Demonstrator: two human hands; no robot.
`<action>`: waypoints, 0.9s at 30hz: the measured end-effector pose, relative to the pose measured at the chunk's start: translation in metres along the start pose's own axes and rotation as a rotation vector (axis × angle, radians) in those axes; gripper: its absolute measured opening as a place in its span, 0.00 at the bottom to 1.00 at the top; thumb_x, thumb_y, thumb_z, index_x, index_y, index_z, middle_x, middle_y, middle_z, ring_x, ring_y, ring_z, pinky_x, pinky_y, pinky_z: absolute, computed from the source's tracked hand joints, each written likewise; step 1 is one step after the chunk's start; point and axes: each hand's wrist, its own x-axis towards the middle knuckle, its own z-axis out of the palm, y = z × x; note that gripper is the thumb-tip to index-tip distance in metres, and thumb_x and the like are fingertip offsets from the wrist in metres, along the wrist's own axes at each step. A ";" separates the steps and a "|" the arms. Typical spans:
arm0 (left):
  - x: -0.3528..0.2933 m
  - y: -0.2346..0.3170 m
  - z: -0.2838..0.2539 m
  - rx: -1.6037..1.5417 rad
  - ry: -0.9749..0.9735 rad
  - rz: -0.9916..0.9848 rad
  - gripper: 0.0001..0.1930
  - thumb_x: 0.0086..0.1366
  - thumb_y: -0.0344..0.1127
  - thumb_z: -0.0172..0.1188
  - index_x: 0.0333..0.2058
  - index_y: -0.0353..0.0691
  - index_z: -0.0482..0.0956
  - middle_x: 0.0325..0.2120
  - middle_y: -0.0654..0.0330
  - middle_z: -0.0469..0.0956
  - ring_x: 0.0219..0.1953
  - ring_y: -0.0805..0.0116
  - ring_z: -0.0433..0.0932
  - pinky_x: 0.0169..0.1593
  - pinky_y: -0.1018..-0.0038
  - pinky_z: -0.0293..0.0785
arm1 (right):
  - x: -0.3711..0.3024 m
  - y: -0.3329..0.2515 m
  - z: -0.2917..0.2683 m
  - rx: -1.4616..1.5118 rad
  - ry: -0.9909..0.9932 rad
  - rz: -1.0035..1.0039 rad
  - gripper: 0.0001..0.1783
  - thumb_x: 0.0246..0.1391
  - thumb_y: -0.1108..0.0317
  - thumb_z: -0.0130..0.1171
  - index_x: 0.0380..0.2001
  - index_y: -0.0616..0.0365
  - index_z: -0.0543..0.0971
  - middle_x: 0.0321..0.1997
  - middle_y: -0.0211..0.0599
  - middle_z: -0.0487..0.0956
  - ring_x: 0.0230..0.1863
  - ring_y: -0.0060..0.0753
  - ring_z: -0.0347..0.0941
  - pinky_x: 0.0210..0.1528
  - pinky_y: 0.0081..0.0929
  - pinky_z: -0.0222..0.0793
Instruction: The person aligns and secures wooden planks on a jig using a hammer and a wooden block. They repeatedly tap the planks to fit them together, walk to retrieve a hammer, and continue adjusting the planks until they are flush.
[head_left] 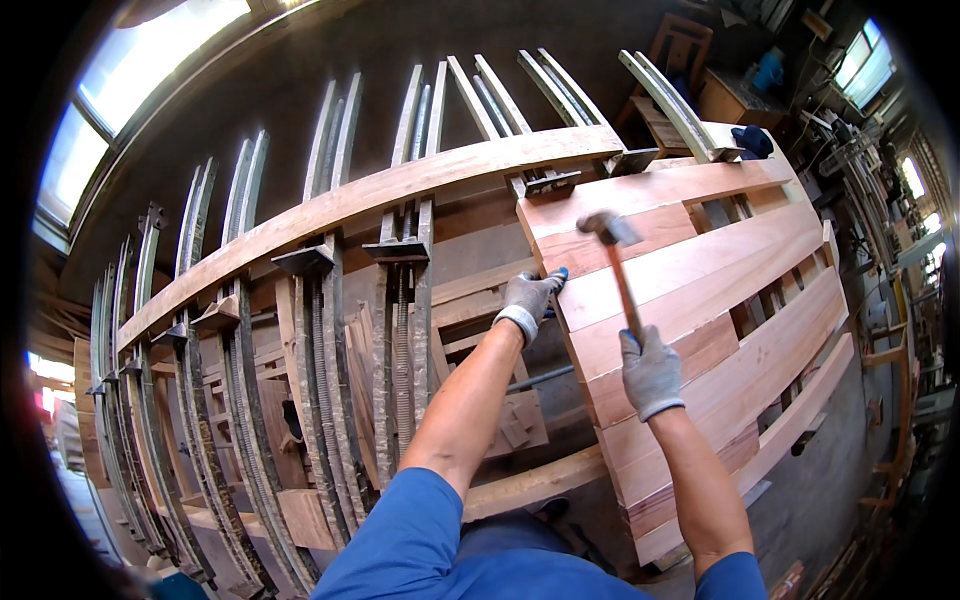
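Observation:
My right hand point(651, 373), in a grey work glove with blue fingertips, is closed round the wooden handle of a hammer point(622, 283). The hammer's metal head is smeared by motion above a slatted wooden panel point(690, 268). On the panel's left edge, my left hand point(529, 298), gloved the same way, grips the wood with its fingertips over the rim. The panel is made of pale reddish boards, with rectangular gaps between some of them on the right side.
Several long metal bar clamps point(400, 330) with threaded screws stand in a row on the left. A long wooden beam point(390, 205) lies across them. Loose wood pieces show beneath. A dark blue cap-like thing point(752, 141) rests at the panel's far corner. Racks and clutter line the right.

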 end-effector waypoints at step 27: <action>0.010 -0.007 -0.004 -0.032 -0.029 -0.015 0.20 0.64 0.47 0.73 0.42 0.34 0.84 0.30 0.62 0.81 0.26 0.73 0.76 0.30 0.74 0.77 | 0.009 0.012 -0.010 -0.103 -0.199 0.043 0.26 0.68 0.45 0.52 0.38 0.62 0.74 0.30 0.62 0.82 0.37 0.69 0.79 0.45 0.60 0.72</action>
